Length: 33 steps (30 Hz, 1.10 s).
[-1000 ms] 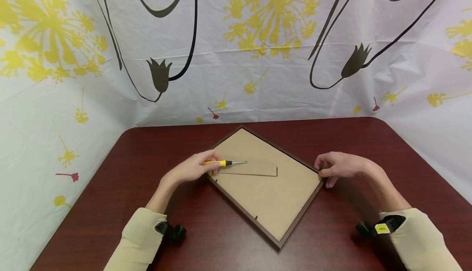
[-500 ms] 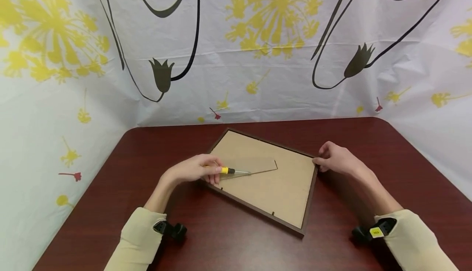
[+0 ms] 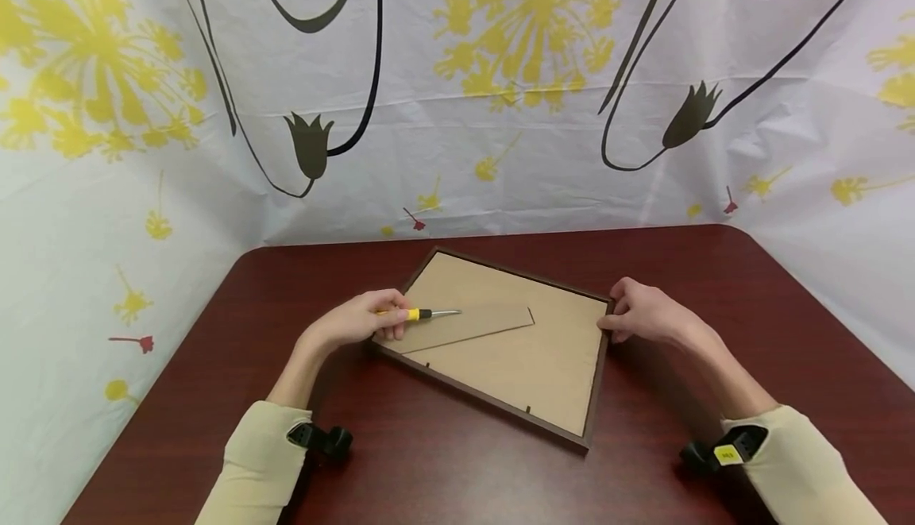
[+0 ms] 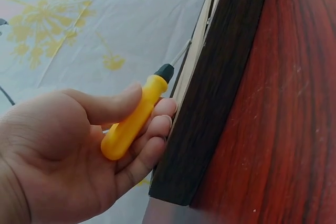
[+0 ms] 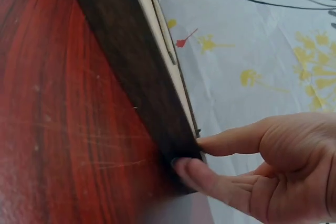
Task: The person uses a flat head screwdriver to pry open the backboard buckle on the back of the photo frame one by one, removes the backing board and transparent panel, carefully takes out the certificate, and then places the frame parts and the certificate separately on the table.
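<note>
A picture frame [image 3: 493, 366] with a dark brown rim lies back side up on the table, its tan backing board [image 3: 557, 350] showing. My left hand [image 3: 360, 320] holds a screwdriver [image 4: 134, 119] with a yellow handle, black collar and thin metal shaft. In the left wrist view the thumb lies along the handle, and the fingertips are right at the frame's edge. The shaft points over the board in the head view. My right hand [image 3: 646, 312] pinches the frame's right corner between thumb and fingers, as the right wrist view shows.
A strip-shaped flap [image 3: 479, 325], outlined by a dark cut, is set in the backing board. Small dark tabs [image 3: 528, 410] stand along the rim. The reddish-brown table [image 3: 457, 477] ends at a white sheet [image 3: 400, 183] with flower prints behind and at both sides.
The frame has turned counterclockwise, its near corner swinging right and its far corner left. Both hands have shifted a little to the left, the screwdriver staying in the left hand.
</note>
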### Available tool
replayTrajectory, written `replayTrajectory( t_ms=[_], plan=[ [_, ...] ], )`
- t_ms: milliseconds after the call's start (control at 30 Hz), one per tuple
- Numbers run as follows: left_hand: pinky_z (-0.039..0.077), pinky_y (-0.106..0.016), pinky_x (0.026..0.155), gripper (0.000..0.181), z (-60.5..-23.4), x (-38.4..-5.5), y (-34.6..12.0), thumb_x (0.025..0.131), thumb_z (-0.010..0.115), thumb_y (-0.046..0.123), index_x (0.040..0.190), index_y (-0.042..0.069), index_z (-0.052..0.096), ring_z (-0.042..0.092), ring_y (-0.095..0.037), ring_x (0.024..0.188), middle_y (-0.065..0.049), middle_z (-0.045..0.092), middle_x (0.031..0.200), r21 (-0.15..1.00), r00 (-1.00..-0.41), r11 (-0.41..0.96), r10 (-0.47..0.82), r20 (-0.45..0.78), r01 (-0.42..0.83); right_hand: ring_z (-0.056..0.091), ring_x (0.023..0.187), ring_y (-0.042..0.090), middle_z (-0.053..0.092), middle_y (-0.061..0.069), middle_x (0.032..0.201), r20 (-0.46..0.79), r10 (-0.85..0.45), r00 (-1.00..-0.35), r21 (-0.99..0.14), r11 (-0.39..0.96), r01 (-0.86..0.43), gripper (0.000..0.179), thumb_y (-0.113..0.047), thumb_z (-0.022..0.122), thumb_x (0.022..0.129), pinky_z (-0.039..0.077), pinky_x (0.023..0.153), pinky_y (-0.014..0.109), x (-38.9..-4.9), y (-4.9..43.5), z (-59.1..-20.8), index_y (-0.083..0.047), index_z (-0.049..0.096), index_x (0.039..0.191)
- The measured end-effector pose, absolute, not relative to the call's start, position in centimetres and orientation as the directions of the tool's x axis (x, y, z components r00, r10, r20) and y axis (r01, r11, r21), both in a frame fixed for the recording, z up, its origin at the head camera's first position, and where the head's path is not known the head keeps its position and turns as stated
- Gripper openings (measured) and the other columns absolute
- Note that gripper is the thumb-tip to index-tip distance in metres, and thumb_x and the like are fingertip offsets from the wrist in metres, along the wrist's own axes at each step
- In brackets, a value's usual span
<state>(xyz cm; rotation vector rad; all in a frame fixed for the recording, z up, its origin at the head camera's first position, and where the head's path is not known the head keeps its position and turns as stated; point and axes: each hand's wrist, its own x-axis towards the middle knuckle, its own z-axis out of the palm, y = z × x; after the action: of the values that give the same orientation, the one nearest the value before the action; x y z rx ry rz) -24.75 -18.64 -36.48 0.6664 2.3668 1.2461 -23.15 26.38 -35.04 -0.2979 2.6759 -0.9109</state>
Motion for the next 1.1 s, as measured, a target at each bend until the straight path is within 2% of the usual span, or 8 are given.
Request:
replayTrajectory(
  t_ms=[133,233,367,500,667,800,967,1100],
  plan=[
    [0.052,-0.03,0.072,0.019,-36.2,-24.5,-18.7,0.105,0.054,0.012,0.111,-0.006,0.059,0.061,-0.02,0.076,-0.011,0.068,0.085,0.865,-0.786,0.48,0.588,-0.193,0.146,0.072,0.078,0.02,0.07,0.014,0.095,-0.144,-0.246,-0.959,-0.614,0.782,-0.109,0.059,-0.021,0.073,0.094,0.053,0.08,0.043,-23.6,26.5,-35.6,0.014,0.042,0.129],
    [0.053,-0.03,0.074,0.019,-35.9,-24.3,-18.5,0.105,0.054,0.012,0.109,-0.006,0.059,0.063,-0.018,0.077,-0.01,0.069,0.086,0.876,-0.719,0.472,0.641,-0.268,0.095,0.072,0.077,0.021,0.071,0.015,0.095,-0.107,-0.22,-0.97,-0.6,0.792,-0.113,0.054,-0.022,0.072,0.095,0.053,0.076,0.041,-23.9,26.8,-35.9,0.013,0.046,0.127],
    [0.054,-0.031,0.073,0.019,-35.7,-24.2,-18.0,0.104,0.056,0.013,0.108,-0.005,0.061,0.064,-0.019,0.076,-0.01,0.07,0.085,0.875,-0.661,0.462,0.702,-0.263,0.143,0.072,0.075,0.021,0.07,0.022,0.102,-0.152,-0.248,-0.957,-0.581,0.805,-0.117,0.056,-0.023,0.071,0.096,0.056,0.077,0.044,-23.8,26.9,-35.8,0.016,0.047,0.127],
    [0.055,-0.034,0.073,0.015,-35.9,-24.4,-17.8,0.104,0.057,0.011,0.107,-0.003,0.062,0.063,-0.022,0.076,-0.011,0.069,0.084,0.849,-0.707,0.451,0.694,-0.139,0.276,0.072,0.071,0.022,0.07,0.019,0.095,-0.279,-0.327,-0.903,-0.595,0.797,-0.105,0.06,-0.024,0.073,0.094,0.058,0.077,0.042,-23.3,26.7,-35.1,0.018,0.043,0.124],
    [0.053,-0.036,0.076,0.013,-36.4,-24.5,-17.9,0.104,0.057,0.012,0.107,0.0,0.061,0.062,-0.023,0.08,-0.01,0.068,0.085,0.826,-0.755,0.474,0.649,-0.092,0.306,0.072,0.066,0.025,0.068,0.012,0.078,-0.343,-0.411,-0.844,-0.647,0.755,-0.105,0.042,-0.016,0.07,0.095,0.059,0.07,0.037,-23.0,26.3,-34.7,0.012,0.044,0.11],
    [0.051,-0.034,0.077,0.015,-36.2,-24.2,-18.2,0.105,0.055,0.012,0.107,-0.003,0.059,0.06,-0.021,0.08,-0.009,0.066,0.085,0.843,-0.733,0.468,0.666,-0.14,0.264,0.071,0.066,0.023,0.069,0.014,0.084,-0.263,-0.41,-0.873,-0.641,0.751,-0.16,0.04,-0.012,0.067,0.097,0.058,0.072,0.039,-23.2,26.0,-35.1,0.016,0.043,0.114],
    [0.052,-0.033,0.076,0.016,-35.8,-23.9,-18.0,0.104,0.055,0.01,0.109,-0.005,0.058,0.06,-0.02,0.079,-0.007,0.066,0.085,0.853,-0.673,0.474,0.706,-0.22,0.218,0.069,0.065,0.017,0.07,0.013,0.091,-0.144,-0.342,-0.929,-0.562,0.801,-0.208,0.041,-0.016,0.067,0.098,0.054,0.075,0.042,-23.5,25.5,-35.7,0.015,0.048,0.116],
    [0.053,-0.03,0.072,0.016,-35.8,-23.9,-17.6,0.104,0.055,0.01,0.109,-0.005,0.058,0.061,-0.018,0.075,-0.008,0.067,0.083,0.85,-0.67,0.475,0.71,-0.217,0.227,0.067,0.065,0.02,0.069,0.011,0.087,-0.216,-0.393,-0.894,-0.606,0.772,-0.193,0.047,-0.018,0.067,0.098,0.054,0.071,0.04,-23.2,25.8,-35.5,0.014,0.041,0.121]
  ],
)
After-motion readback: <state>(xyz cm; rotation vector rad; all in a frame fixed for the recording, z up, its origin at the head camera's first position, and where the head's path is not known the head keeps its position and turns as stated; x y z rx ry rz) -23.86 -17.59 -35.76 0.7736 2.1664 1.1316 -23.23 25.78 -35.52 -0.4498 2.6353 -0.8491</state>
